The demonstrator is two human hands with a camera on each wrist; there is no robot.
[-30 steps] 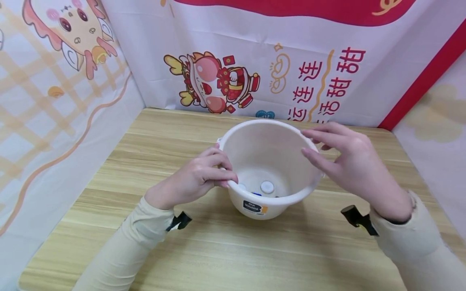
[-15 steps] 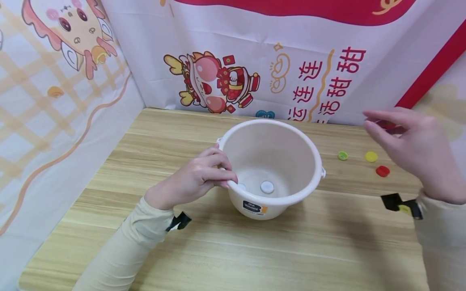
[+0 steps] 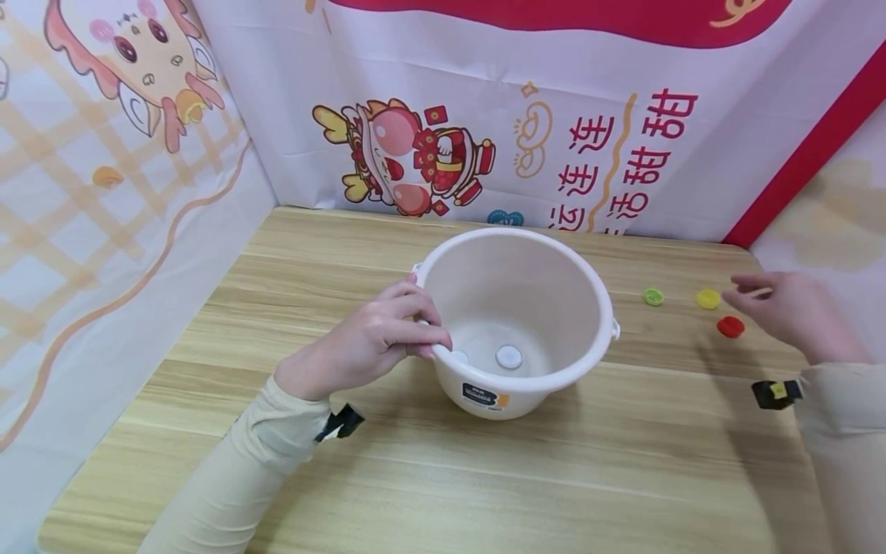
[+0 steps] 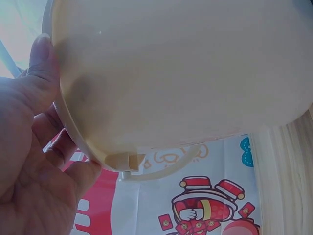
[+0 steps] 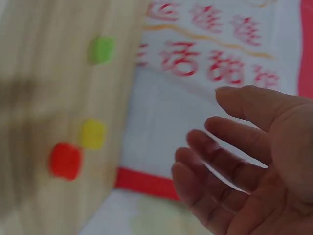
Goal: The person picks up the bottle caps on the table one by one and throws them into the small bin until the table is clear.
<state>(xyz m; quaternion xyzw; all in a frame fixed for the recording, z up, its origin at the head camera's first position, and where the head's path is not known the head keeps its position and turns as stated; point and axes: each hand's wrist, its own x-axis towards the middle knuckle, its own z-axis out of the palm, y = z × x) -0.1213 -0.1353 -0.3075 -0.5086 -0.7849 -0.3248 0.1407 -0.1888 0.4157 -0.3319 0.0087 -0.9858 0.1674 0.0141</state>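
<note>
A white bucket point(image 3: 512, 300) stands on the wooden table, with a dark label on its front. My left hand point(image 3: 370, 338) grips its left rim, thumb on one side and fingers on the other; the left wrist view shows the fingers point(image 4: 63, 147) beside the handle joint. Inside on the bottom lies a white round disc point(image 3: 508, 356), with a second pale one partly hidden by the front rim. To the right, my right hand point(image 3: 796, 312) hovers with relaxed fingers and nothing in them. Near it lie a yellow cap point(image 3: 708, 298), a red cap point(image 3: 730, 327) and a green cap point(image 3: 654, 296).
The wooden table point(image 3: 415, 477) reaches back to a printed white and red cloth point(image 3: 429, 61). Another patterned cloth point(image 3: 138, 231) hangs along the left side. The bucket's handle point(image 4: 171, 169) hangs down along its outside.
My right hand has left the bucket's right rim and moved right, then lowered by the caps. A blue bit seen inside the bucket is out of sight. My left hand has stayed put.
</note>
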